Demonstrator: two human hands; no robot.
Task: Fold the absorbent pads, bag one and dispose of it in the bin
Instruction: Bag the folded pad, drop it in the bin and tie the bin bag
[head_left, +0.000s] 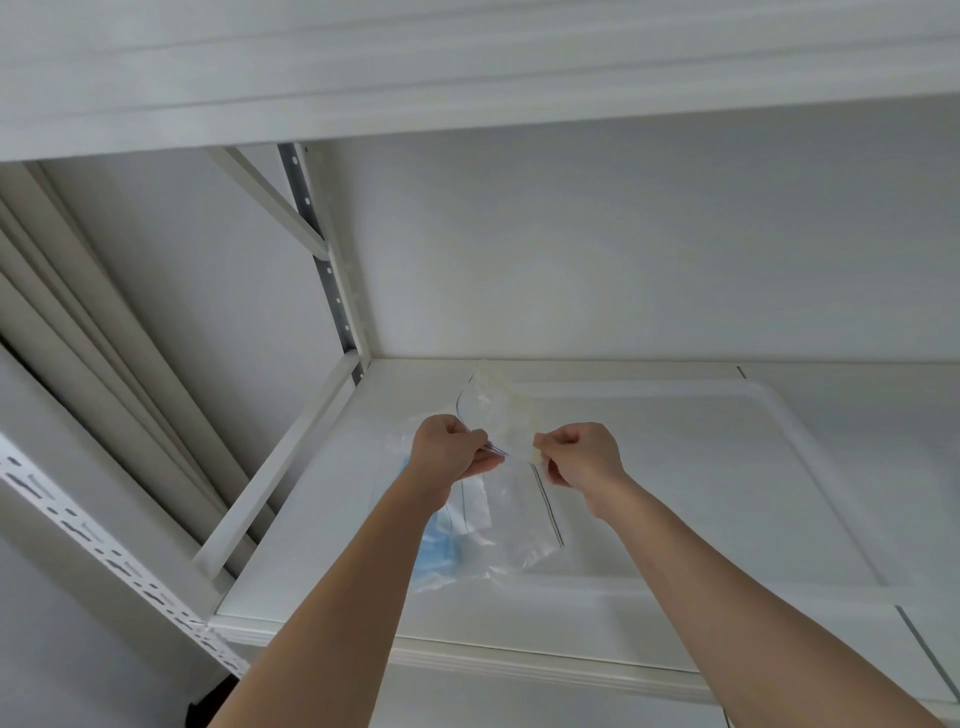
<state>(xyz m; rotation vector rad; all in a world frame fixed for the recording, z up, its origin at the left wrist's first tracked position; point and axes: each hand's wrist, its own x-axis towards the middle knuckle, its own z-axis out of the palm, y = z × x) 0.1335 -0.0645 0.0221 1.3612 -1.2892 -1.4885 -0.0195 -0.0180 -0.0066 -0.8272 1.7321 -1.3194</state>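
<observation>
A clear plastic zip bag (511, 514) hangs above the white shelf, held between both hands. My left hand (451, 451) pinches one side of the bag's top edge. My right hand (582, 453) pinches the other side, a short gap apart. A blue absorbent pad (435, 545) lies on the shelf under my left forearm, partly seen through the bag and partly hidden by the arm. A second clear plastic piece (485, 402) with a yellowish tint shows just beyond the hands.
A shallow white tray (779, 405) covers most of the shelf (322, 587) to the right. White metal rack posts (332, 291) and a diagonal brace stand at the left. Another shelf board spans overhead. Something dark sits low at the bottom left.
</observation>
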